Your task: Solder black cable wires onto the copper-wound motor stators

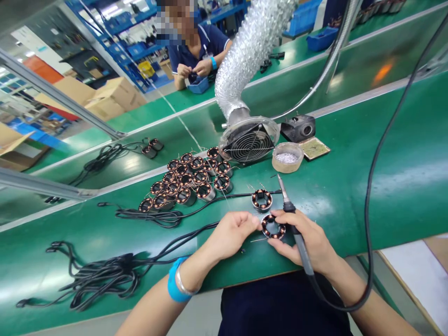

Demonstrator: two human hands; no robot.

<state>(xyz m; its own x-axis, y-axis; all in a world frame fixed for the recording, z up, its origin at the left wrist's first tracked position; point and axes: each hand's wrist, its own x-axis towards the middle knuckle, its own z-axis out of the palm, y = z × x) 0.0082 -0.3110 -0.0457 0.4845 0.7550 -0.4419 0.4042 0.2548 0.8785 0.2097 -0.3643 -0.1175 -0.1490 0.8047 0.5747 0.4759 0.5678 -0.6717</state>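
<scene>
A round motor stator (273, 227) with copper windings sits near the front edge of the green bench, between my hands. Thumb and fingers of my right hand (304, 235) grip its right side, and the same hand carries a soldering iron (303, 252) whose tip points away from me. My left hand (235, 233) is pinched at the stator's left side; what lies between its fingertips is too small to make out. Just beyond stands a second stator (262, 200), with thin wires sticking up. A black cable (206, 227) runs under or beside my left hand.
Several stators (185, 179) stand grouped at the centre left, behind coiled black cables (105, 277). A fume fan (249, 143) with a foil duct, a solder bowl (287, 157) and a sponge tray (315, 148) are farther back. The iron's cord loops at right. A person sits opposite.
</scene>
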